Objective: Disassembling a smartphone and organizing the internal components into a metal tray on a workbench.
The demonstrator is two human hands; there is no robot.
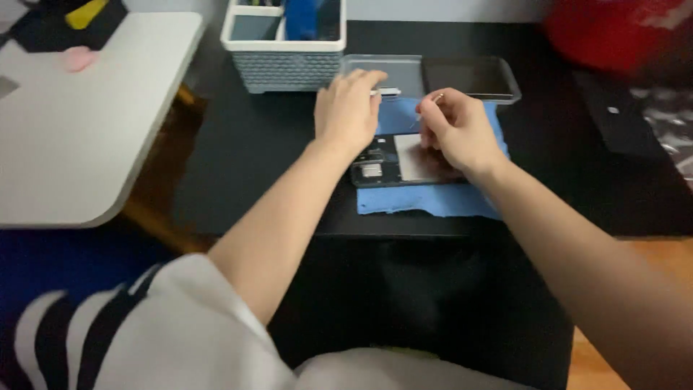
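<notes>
An opened dark phone point(393, 167) with its insides showing lies on a blue cloth point(426, 198) on the black table point(245, 152). My left hand point(346, 112) rests over the phone's upper left part, its fingertips at a small white piece point(388, 92). My right hand point(456, 130) hovers over the phone's right side, pinching a thin small tool point(435, 97) between thumb and finger. Much of the phone is hidden by both hands.
A clear shallow tray point(401, 71) and a dark flat panel point(471, 77) lie behind the cloth. A grey slotted organiser point(285, 45) stands at the back. A white table point(79, 115) is to the left, a red object point(613, 29) at the back right.
</notes>
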